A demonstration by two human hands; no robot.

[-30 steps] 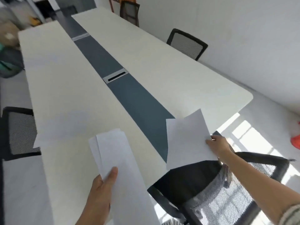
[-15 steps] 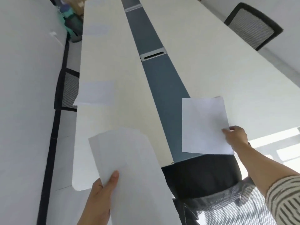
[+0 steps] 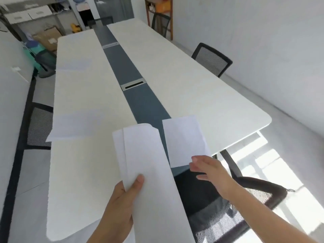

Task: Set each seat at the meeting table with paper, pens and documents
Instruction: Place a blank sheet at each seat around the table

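A long white table (image 3: 175,76) fills the room. A black chair (image 3: 212,60) stands beside it. A white wall (image 3: 263,32) runs along it. Sunlight hits the floor (image 3: 263,165) near it.

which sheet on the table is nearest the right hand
The near-end sheet over the dark centre strip, beside the right hand; the other two sheets lie along the left edge.

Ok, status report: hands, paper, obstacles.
Left hand grips the paper stack. Right hand open at the near corner of one sheet lying at the table end. Black chair stands at that end; no pens in view.
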